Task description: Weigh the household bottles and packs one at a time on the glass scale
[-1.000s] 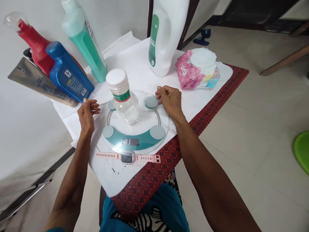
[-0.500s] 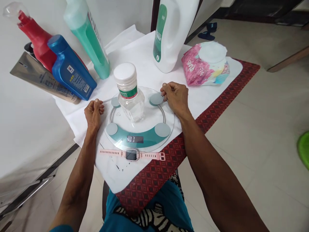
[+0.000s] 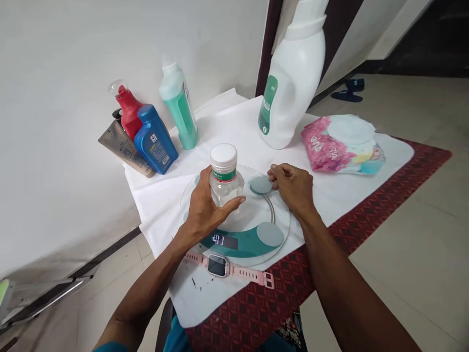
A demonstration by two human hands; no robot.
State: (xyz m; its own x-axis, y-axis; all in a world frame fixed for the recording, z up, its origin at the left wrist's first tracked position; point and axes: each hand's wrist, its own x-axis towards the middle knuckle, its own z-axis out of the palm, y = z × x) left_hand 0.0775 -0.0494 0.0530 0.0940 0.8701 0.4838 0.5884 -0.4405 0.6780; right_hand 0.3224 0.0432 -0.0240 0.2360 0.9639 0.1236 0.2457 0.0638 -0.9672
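The left hand [image 3: 200, 212] has its fingers apart, thumb spread wide from the rest, at the left and near sides of the clear bottle [image 3: 224, 171]; whether they touch it, I cannot tell. That bottle stands upright on the glass scale [image 3: 252, 208], its white cap above the left fingers. The right hand [image 3: 296, 189] has its fingers curled beside the scale's far right foot pad; whether thumb and fingertips meet is unclear. Nearer the wearer than both sets of fingers, the pink watch [image 3: 217, 265] lies along the scale's near edge, on the white cloth [image 3: 205, 305] and the red-patterned bench [image 3: 256, 313]. Beyond the left fingers stand the green bottle [image 3: 181, 112], blue bottle [image 3: 156, 142], red bottle [image 3: 129, 111] and brown tube [image 3: 122, 146]. Beyond the right fingers are the white jug [image 3: 295, 83] and, to their right, the pink wipes pack [image 3: 339, 146]
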